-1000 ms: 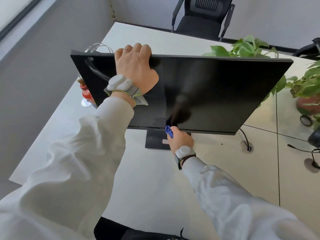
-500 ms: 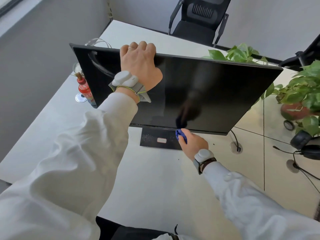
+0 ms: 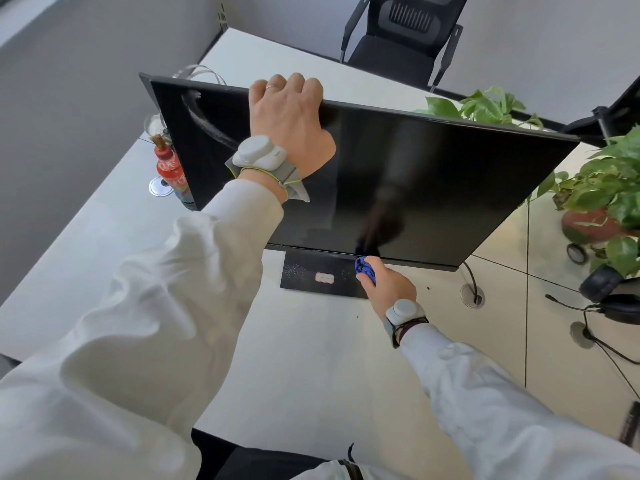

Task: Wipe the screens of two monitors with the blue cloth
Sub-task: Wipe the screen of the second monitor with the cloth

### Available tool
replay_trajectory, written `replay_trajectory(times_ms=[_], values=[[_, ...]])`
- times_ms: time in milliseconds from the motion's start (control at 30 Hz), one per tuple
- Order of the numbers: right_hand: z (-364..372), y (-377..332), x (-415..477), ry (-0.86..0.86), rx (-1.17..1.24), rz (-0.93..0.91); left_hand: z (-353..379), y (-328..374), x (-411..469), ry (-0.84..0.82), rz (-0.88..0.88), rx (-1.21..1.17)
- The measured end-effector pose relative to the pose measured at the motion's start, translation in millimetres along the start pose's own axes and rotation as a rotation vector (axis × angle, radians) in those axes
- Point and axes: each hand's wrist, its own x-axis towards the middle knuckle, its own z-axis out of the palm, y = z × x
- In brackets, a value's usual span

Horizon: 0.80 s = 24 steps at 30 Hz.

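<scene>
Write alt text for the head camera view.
A person's left hand grips the top edge of a dark monitor on a white desk, while the right hand holds a blue cloth at the screen's bottom edge.

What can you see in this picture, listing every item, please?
monitor: one, black, centre of desk
blue cloth: one, blue, at screen's bottom edge
bottle: one, red, behind monitor's left end
plants: two, green, right of monitor
chair: one, black, beyond desk
headset: one, black, desk's right edge
desk: one, white, under monitor
left hand: one, grips monitor's top edge
right hand: one, holds blue cloth
</scene>
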Motion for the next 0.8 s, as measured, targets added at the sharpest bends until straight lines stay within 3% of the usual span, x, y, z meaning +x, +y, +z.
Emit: replay_trajectory(times_ms=[133,533,800], values=[[5.6,1.8,-0.1,-0.01,0.021,-0.001,-0.6,2.3,1.2,-0.008,-0.005,-0.002],[0.2,-9.1,-7.0,0.284,0.135,-0.041,3.1,2.3,0.4,0.022,-0.011,0.022],[0.1,-11.5,-0.5,0.074,-0.008,0.044,2.2,3.4,0.0,0.016,-0.019,0.013]])
